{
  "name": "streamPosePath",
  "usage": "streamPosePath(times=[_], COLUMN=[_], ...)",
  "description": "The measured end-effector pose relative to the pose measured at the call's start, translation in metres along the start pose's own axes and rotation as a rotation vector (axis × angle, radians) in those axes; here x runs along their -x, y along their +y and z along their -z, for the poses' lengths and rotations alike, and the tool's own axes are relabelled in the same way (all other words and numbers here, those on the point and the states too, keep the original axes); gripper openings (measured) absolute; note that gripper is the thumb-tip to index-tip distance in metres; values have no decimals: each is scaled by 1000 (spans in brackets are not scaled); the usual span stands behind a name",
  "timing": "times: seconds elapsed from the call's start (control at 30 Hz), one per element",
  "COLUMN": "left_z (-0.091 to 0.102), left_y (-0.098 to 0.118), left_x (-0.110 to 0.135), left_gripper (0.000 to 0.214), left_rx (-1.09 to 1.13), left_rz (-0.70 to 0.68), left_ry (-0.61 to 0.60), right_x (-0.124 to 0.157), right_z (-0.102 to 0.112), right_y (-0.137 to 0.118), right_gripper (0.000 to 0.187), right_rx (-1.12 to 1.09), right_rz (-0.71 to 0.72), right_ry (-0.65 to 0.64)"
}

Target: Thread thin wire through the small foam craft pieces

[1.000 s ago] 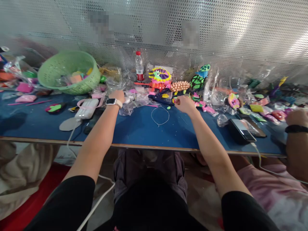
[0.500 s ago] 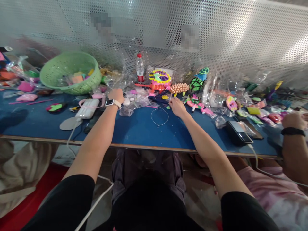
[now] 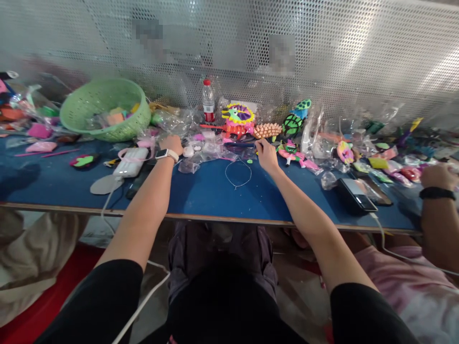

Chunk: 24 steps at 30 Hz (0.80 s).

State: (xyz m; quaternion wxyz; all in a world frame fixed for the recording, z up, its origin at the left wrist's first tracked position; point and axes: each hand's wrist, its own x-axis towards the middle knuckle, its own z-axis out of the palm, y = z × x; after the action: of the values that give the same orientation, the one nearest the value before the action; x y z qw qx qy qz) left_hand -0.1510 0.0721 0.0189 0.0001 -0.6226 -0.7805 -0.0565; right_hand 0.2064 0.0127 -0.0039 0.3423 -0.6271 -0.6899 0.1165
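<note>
Fingertips (image 3: 257, 148) of our right hand (image 3: 267, 156) are pinched together on the right end of a slim dark blue thing (image 3: 239, 145), the gap between thumb and forefinger all but closed. What it is we cannot make out; it looks long and narrow, and it is toward the far edge of the blue tabletop (image 3: 211, 193), in front of an orange-red figure (image 3: 238, 129) with a yellow-fringed purple frill. Our left hand (image 3: 171, 143), a watch (image 3: 162, 153) on its wrist, is back-up among clear wrappers (image 3: 188, 166); its fingertips are hidden, so we cannot tell whether they grasp anything. A white rounded thing (image 3: 188, 151) lies just beside it. Between our forearms, nearer the tabletop's front edge than the dark blue thing, a thin silvery loop (image 3: 235, 186) lies flat, a green scrap (image 3: 249, 161) near its upper right.
</note>
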Motion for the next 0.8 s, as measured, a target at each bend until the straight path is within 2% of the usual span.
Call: streamPosePath(times=[0.17, 0.27, 0.33, 0.43, 0.57, 0.67, 0.73, 0.8], left_z=[3, 10, 16, 26, 35, 33, 28, 21], left_y=[-1, 1, 4, 9, 17, 24, 30, 36], left_x=[1, 6, 11, 20, 26, 25, 24, 21], left_gripper=[51, 50, 50, 51, 42, 34, 28, 21], left_rx=[20, 7, 12, 33, 85, 245, 386, 560], left_rz=[-36, -14, -24, -50, -45, -182, -308, -377], left_ry=[62, 53, 95, 198, 261, 365, 411, 428], right_x=[-6, -15, -20, -25, -22, -15, -8, -1], right_z=[2, -2, -4, -2, 7, 13, 14, 13], right_y=[3, 10, 15, 20, 16, 5, -3, -10], right_gripper=[34, 47, 57, 60, 45, 36, 27, 23], right_rx=[-223, -454, -599, -735, -900, -897, -883, -869], right_rz=[-122, -246, -272, -195, -111, -93, -67, -27], right_ry=[140, 182, 172, 126, 176, 184, 117, 19])
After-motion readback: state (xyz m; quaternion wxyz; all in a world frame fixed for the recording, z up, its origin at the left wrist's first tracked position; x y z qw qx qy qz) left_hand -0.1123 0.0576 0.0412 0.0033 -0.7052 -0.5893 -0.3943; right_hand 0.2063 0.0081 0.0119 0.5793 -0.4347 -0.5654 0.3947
